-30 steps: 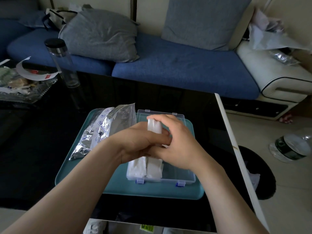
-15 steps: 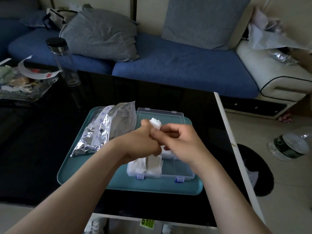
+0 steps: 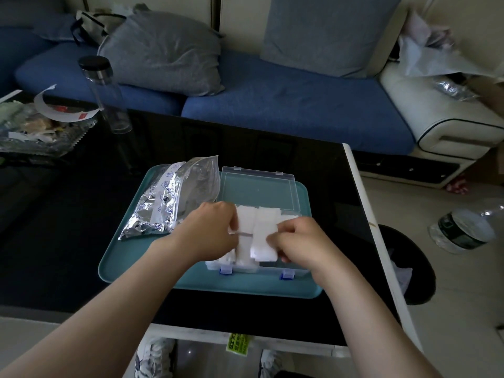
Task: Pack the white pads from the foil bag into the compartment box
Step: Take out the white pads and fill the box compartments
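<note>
**Handling of the white pads.** The pads look light, soft and compressible. They are thin pieces that would likely slide apart if taken loosely, so they seem best held as a stack, pinched at opposite edges to keep the layers aligned. The left hand grips the stack's left edge with curled fingers, and the right hand pinches its right edge. The stack sits over the left part of the compartment box, above more pads already lying inside; whether it touches them cannot be told. The pads are plain, matte white and grouped in two adjoining bundles. The box is clear plastic with blue latches and its lid is folded back. It rests on a teal tray on the dark surface, with the crumpled foil bag just beside it.
</note>
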Demonstrator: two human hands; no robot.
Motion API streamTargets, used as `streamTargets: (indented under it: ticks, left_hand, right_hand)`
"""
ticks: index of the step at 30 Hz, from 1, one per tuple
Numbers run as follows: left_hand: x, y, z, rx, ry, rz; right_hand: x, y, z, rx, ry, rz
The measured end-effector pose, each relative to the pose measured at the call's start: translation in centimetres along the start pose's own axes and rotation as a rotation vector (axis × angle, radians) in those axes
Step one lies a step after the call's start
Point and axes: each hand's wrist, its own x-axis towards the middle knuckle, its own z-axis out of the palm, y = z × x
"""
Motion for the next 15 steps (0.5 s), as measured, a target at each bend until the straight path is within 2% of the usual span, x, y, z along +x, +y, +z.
streamTargets:
  ticks: [6, 15]
  left_hand:
    - [-0.1, -0.8, 1.4, 0.116, -0.008, -0.073]
    - [0.1, -1.2, 1.2, 0.109, -0.067, -0.083]
  right_hand:
    - [0.5, 0.9, 2.2, -0.086, 0.043, 0.015]
    - [0.5, 0.4, 4.7, -0.301, 0.166, -0.035]
